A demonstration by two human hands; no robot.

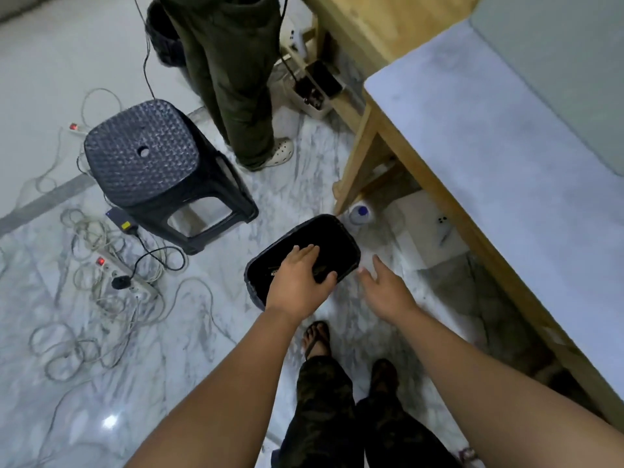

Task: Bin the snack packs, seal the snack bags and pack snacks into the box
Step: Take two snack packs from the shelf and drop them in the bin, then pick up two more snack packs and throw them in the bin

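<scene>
black and open-topped, the bin [304, 255] stands on the marble floor [216, 332] just off the table's [489, 157] wooden leg, with something dark and flat lying inside that is too dim to name. the left hand [299, 282] is spread palm-down over the bin's near rim, fingers straight and slightly apart and gripping nothing, while the right hand [388, 288] hangs beside the bin over the floor, fingers loose and apart, empty. a black stool [152, 157], tangled cables [101, 265] and another person's legs [233, 79] lie beyond.
</scene>
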